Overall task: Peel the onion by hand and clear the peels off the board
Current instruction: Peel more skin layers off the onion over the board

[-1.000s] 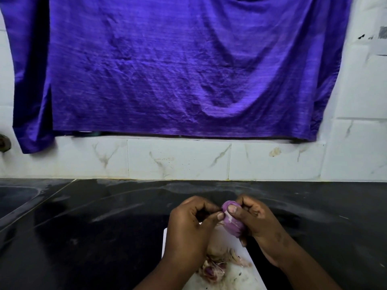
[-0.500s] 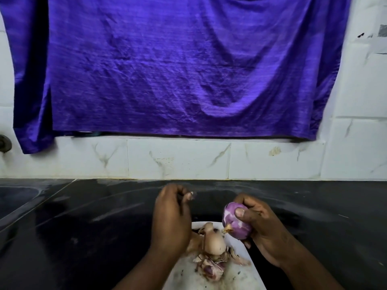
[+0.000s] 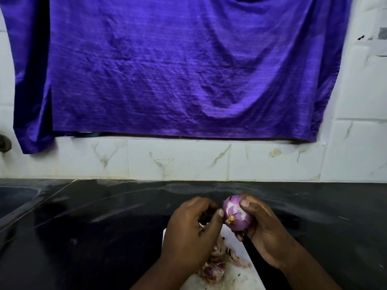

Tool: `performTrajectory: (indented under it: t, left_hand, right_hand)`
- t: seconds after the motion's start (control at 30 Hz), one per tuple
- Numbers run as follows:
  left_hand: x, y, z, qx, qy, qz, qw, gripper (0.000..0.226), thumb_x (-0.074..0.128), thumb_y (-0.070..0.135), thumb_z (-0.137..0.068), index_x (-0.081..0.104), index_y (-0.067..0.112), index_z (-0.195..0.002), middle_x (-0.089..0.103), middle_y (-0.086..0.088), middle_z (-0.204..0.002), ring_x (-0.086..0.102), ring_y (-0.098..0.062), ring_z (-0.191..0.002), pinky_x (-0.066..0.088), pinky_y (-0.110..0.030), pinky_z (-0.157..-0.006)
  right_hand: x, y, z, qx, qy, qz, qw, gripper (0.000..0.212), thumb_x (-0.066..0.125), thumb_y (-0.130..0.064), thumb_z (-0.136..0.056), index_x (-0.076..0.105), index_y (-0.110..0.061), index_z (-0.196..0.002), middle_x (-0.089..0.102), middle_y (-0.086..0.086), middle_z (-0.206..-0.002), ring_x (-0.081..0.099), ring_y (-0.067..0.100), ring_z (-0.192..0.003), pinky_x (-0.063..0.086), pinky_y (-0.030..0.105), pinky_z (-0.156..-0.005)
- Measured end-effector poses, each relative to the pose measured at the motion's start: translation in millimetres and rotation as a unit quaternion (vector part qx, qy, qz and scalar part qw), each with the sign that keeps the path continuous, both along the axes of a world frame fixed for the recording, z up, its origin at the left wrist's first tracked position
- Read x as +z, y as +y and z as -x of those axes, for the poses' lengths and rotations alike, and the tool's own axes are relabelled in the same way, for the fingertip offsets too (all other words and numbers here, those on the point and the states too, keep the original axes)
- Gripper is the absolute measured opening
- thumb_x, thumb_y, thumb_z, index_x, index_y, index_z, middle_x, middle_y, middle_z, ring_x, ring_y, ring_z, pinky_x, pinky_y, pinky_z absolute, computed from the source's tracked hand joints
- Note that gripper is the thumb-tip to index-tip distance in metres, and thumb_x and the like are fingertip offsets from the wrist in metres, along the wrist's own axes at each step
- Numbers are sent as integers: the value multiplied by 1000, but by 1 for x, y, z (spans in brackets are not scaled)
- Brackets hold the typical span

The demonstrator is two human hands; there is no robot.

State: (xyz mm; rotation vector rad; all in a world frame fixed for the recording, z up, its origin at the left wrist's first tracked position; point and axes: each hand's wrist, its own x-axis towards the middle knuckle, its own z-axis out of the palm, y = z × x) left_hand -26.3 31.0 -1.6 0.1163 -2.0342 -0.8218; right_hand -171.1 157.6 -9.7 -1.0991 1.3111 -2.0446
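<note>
**Views:** one. A wide-angle head camera, worn by the person standing at the black counter (image 3: pixel 94 227).

**Facing:** square to the tiled wall (image 3: pixel 178 162), pitched forward and somewhat down.

**Framing:** the wall and the purple cloth (image 3: pixel 167 70) hung on it take the upper two thirds. The counter takes the lower third.

**Nearness:** close over the work. The left hand (image 3: pixel 192 229) and right hand (image 3: pixel 266 231) enter from the bottom edge, forearms cut by it. They meet at the onion (image 3: pixel 236 216), low and just right of centre. The white board (image 3: pixel 240 275) sits at the bottom edge, its near end out of frame.

**Left margin:** a sink (image 3: pixel 16 197) rim, partly cut off.
</note>
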Motion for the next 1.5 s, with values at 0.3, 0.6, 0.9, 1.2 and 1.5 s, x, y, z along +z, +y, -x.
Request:
performTrajectory:
  t: [0.3,0.6,0.9,1.2,1.5]
  left_hand:
    - [1,2,0,-2,-38,-76,996,10,79,32,-87,74,28,-80,73,9,-80,70,-11,-76,57,-28,-65]
    - [2,-4,2,-55,-94,-205,973,19,81,14,-85,72,19,-69,73,-3,-66,70,-20,-59,61,-39,-61]
    - [1,-4,1,-19,-87,-116,989,16,75,15,-84,70,22,-70,73,2,-67,70,-13,-58,59,-35,-57]
    - [1,-6,3,-109,-60,-183,975,18,75,17,-95,73,20,-77,72,11,-67,62,5,-59,47,-10,-57]
    - [-4,-5,2,23,-69,33,997,14,63,30,-101,60,30,-87,63,12,-83,61,-10,-80,51,-26,-66]
  right_hand:
    - [0,1,2,-35,51,-32,998,54,88,-59,-69,76,-16,-100,72,10,-82,64,17,-64,50,32,-50]
    - [4,4,-3,-43,88,-53,994,38,89,-45,-69,74,-21,-95,75,7,-91,70,21,-76,55,31,-56]
    - [4,3,-4,-64,105,-46,991,36,86,-40,-70,74,-19,-97,76,12,-93,72,24,-77,56,32,-58]
    - [5,3,-3,-37,67,-27,997,51,93,-53,-62,75,-19,-96,74,12,-90,69,21,-74,55,30,-58]
    - [4,2,-5,-65,83,-34,994,48,93,-50,-66,73,-19,-98,75,21,-99,72,34,-85,58,36,-64]
